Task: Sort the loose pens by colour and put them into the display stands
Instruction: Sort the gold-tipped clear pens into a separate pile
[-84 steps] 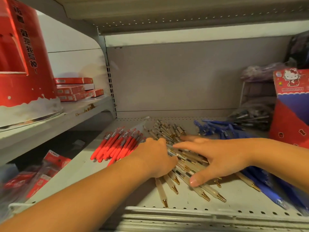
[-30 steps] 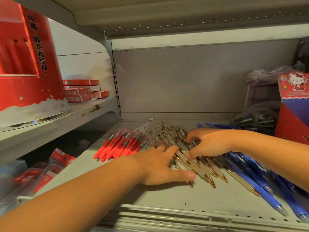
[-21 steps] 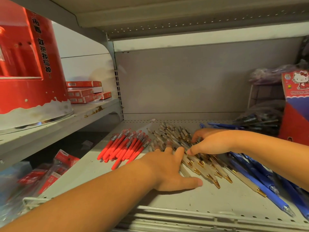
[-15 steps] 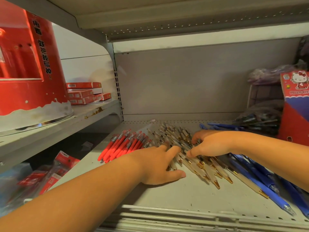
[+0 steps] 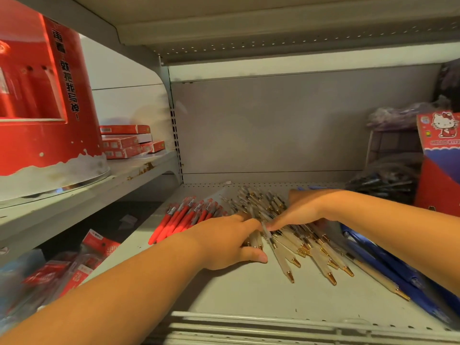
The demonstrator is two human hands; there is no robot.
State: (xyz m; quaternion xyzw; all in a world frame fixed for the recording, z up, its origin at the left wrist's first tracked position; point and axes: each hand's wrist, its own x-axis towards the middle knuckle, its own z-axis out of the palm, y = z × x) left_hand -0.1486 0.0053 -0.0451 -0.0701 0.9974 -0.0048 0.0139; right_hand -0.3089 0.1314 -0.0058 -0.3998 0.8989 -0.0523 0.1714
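On shelf (image 5: 249,295), cream pens (image 5: 286,260) tips nearward

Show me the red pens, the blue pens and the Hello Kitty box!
red pens (image 5: 179,220), head view, on the red barrels mid-bundle.
blue pens (image 5: 380,257), head view, on one blue barrel.
Hello Kitty box (image 5: 439,155), head view, on its front panel.

one view only, worn on the head, close in. looks forward and slightly down into a grey shelf (image 5: 249,290) bay, back panel straight ahead, both forearms entering from the bottom edge, wide-angle bending at the sides.
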